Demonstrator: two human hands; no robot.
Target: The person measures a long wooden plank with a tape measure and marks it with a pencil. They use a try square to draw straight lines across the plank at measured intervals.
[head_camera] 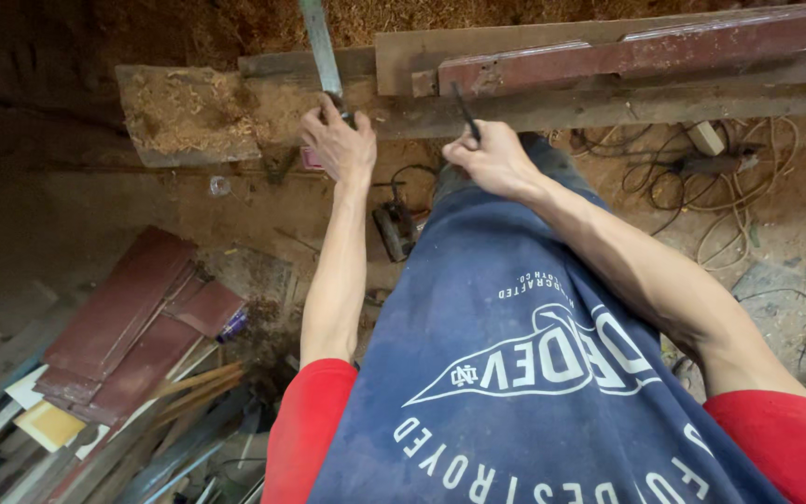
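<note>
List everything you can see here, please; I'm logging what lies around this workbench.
Metal ruler: one, grey-green, upright on the plank, under the left hand.
Pencil: one, dark, in the right hand.
Wooden plank: one long, brown, across the top, sawdust on its left end.
Reddish board: one, dark red, lying on the plank at right.
Power tool: one, dark, on the floor between the arms.
Cables: a tangle, pale and black, floor at right.
Red panels: several, stacked at lower left.
Left hand: pressing the ruler's foot.
Right hand: gripping the pencil.
</note>
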